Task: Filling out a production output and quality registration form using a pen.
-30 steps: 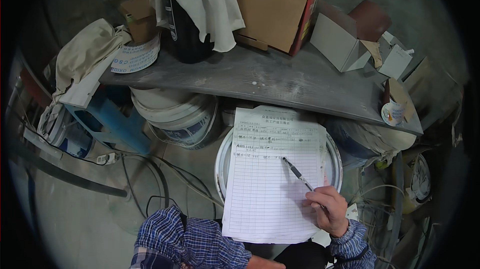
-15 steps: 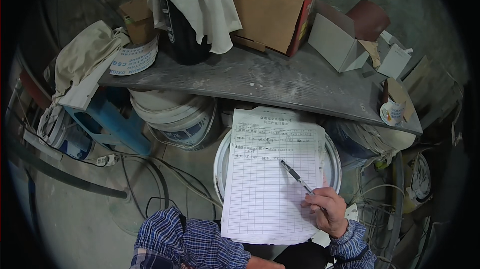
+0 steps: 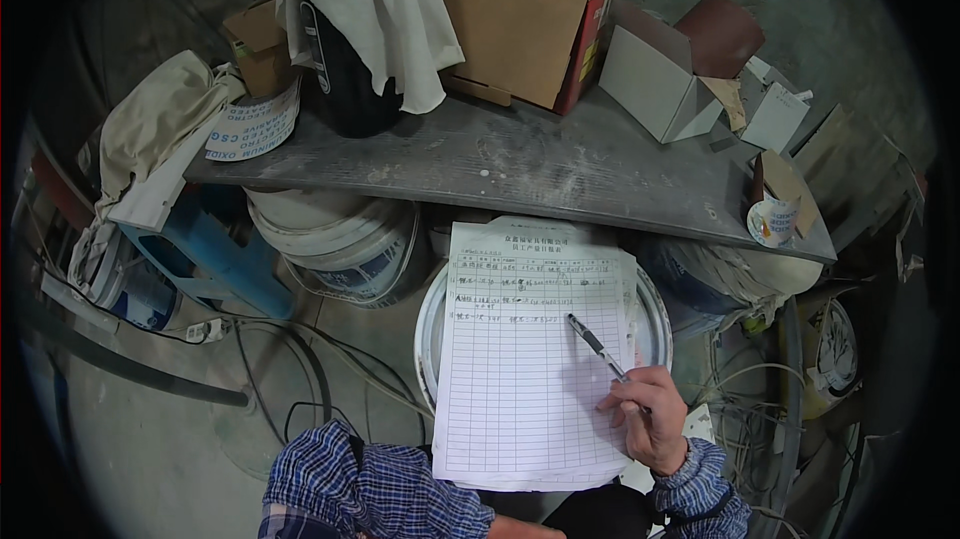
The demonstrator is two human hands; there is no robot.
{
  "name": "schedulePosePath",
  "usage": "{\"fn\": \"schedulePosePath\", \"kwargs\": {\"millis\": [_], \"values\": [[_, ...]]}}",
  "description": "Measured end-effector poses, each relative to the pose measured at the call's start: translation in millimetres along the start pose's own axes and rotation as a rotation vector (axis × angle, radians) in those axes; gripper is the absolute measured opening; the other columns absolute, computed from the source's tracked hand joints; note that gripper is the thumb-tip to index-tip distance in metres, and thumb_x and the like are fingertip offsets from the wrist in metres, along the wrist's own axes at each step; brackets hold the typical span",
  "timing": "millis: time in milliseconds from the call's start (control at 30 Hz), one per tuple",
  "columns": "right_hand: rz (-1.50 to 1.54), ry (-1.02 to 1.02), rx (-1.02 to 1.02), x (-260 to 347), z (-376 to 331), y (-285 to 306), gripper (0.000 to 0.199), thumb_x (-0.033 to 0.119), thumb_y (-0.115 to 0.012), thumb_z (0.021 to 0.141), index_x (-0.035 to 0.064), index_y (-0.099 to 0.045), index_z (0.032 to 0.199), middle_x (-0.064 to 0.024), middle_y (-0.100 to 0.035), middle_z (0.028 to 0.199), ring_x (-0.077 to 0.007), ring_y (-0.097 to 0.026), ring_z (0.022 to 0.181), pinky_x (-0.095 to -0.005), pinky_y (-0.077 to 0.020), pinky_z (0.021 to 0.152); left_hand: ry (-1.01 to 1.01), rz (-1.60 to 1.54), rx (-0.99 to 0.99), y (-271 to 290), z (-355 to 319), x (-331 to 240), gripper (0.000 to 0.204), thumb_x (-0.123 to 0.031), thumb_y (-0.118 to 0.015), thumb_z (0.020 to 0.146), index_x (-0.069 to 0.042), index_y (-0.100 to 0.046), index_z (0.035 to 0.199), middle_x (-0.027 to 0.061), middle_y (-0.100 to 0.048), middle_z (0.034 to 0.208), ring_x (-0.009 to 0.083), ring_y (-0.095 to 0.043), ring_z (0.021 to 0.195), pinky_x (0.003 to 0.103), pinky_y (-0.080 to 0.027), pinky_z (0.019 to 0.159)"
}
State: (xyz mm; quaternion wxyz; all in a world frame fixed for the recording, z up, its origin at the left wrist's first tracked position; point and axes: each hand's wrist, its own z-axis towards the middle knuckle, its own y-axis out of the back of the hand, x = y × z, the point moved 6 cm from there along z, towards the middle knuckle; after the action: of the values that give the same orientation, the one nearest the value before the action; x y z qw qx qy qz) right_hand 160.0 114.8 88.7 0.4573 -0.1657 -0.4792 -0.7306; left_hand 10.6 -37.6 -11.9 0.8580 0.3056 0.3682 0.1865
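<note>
My right hand (image 3: pixel 652 417) grips a pen (image 3: pixel 604 354), dark at the grip and clear along the barrel. Its tip points up and left, over the ruled form (image 3: pixel 515 394); contact with the paper cannot be made out. Handwriting fills the form's top rows, and the lower rows are blank. This form tops a small stack of sheets lying on a round white lid or pail top (image 3: pixel 655 324). Of my left arm, the blue checked sleeve (image 3: pixel 385 484) and a bit of bare wrist show at the lower edge; the hand itself is out of sight.
Beyond the papers runs a dusty grey board (image 3: pixel 450 159). On it stand a black container (image 3: pixel 350 89) draped with cloth, a cardboard box (image 3: pixel 515 39) and a white carton (image 3: pixel 660 79). White buckets (image 3: pixel 340 239) sit beneath; hoses and cables (image 3: pixel 180 369) cross the floor.
The whole view has shifted a little, so most things sit slightly further left. The pen tip has moved slightly right along the written row, with the pen still in my right hand.
</note>
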Motion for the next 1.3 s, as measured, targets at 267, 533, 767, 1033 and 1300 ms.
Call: {"fn": "schedulePosePath", "kwargs": {"millis": [267, 533, 767, 1033, 1300], "values": [[0.001, 0.018, -0.018, 0, 0, 0, 0.02, -0.007, -0.061, 0.089, 0.001, -0.061, 0.107, -0.0154, -0.057, 0.098, -0.0192, -0.071, 0.074, -0.027, -0.0558, 0.057, -0.033, 0.074, 0.03, -5, 2, -2, 0.024, -0.018, -0.047, 0.089, -0.001, -0.057, 0.102, 0.0103, -0.058, 0.093, 0.0233, -0.058, 0.084, 0.037, -0.045, 0.075], [-0.019, 0.001, -0.023, 1, 1, 1, 0.018, -0.005, -0.061, 0.09, 0.0015, -0.061, 0.106, -0.0149, -0.057, 0.097, -0.0189, -0.071, 0.071, -0.0277, -0.056, 0.058, 0.013, 0.054, 0.062, -7, -1, 0, 0.028, -0.018, -0.047, 0.089, 0.001, -0.056, 0.107, 0.0115, -0.057, 0.091, 0.0252, -0.057, 0.084, 0.037, -0.045, 0.076], [-0.03, 0.008, -0.026, 0, 0, 0, 0.017, -0.005, -0.061, 0.09, 0.0016, -0.061, 0.106, -0.015, -0.058, 0.096, -0.0194, -0.071, 0.071, -0.0281, -0.0563, 0.059, 0.003, 0.076, 0.13, -2, 3, -3, 0.028, -0.018, -0.047, 0.088, 0.001, -0.057, 0.106, 0.0119, -0.057, 0.093, 0.0249, -0.057, 0.085, 0.037, -0.045, 0.076], [-0.042, 0.006, -0.013, 0, 0, 0, 0.016, -0.003, -0.061, 0.091, 0.0019, -0.061, 0.106, -0.0153, -0.059, 0.096, -0.0188, -0.07, 0.07, -0.0274, -0.056, 0.058, 0.004, 0.084, 0.094, -12, 0, -1, 0.028, -0.017, -0.047, 0.086, 0.0, -0.057, 0.107, 0.0112, -0.058, 0.097, 0.0238, -0.057, 0.088, 0.037, -0.045, 0.077], [-0.013, 0.013, -0.048, 0, -1, -1, 0.016, -0.002, -0.064, 0.089, 0.0025, -0.063, 0.105, -0.0139, -0.057, 0.097, -0.0156, -0.066, 0.065, -0.0267, -0.0545, 0.057, -0.049, 0.098, 0.093, -11, -3, -1, 0.035, -0.018, -0.048, 0.087, 0.002, -0.057, 0.114, 0.0138, -0.059, 0.103, 0.0253, -0.058, 0.092, 0.038, -0.046, 0.082]]}}
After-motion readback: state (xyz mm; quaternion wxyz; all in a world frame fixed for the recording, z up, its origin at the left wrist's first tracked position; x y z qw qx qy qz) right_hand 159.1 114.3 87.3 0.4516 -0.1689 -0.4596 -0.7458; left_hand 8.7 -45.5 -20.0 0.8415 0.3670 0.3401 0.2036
